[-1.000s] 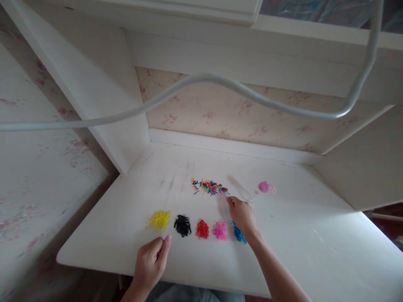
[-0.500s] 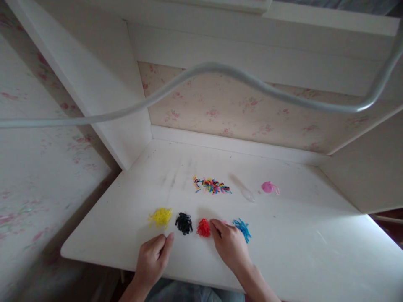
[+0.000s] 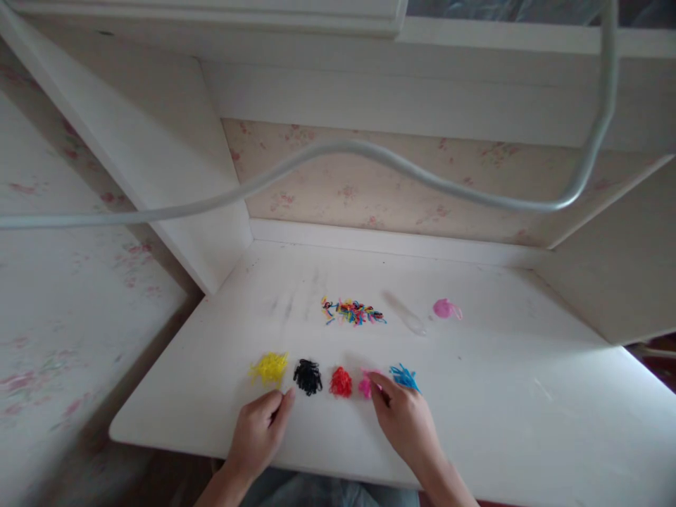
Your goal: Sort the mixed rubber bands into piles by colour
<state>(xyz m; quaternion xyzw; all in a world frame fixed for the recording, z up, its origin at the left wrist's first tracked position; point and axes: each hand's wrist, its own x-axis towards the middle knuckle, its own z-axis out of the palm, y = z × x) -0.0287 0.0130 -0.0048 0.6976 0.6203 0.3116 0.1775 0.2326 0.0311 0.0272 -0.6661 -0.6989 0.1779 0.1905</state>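
Small rubber bands lie sorted by colour in a row: a yellow pile (image 3: 270,367), a black pile (image 3: 307,377), a red pile (image 3: 341,382), a pink pile (image 3: 365,386) and a blue pile (image 3: 404,377). My left hand (image 3: 260,427) is closed, thumb against the fingers, just below the black pile; whatever it may hold is hidden. Over the right edge of the pink pile, my right hand (image 3: 405,415) is pinched, and its fingers hide part of that pile. Farther back is a heap of mixed-colour rubber bands (image 3: 355,311).
A clear, narrow plastic item (image 3: 404,314) lies right of the mixed heap, with a pink item with a loop (image 3: 446,308) beyond it. A grey bent tube (image 3: 343,146) crosses the view above the white desk (image 3: 507,394). White side panels flank the desk.
My right hand has shifted right, from beside the red pile to the pink pile, uncovering more pink bands. My left hand stays almost in place. The camera view has shifted slightly.
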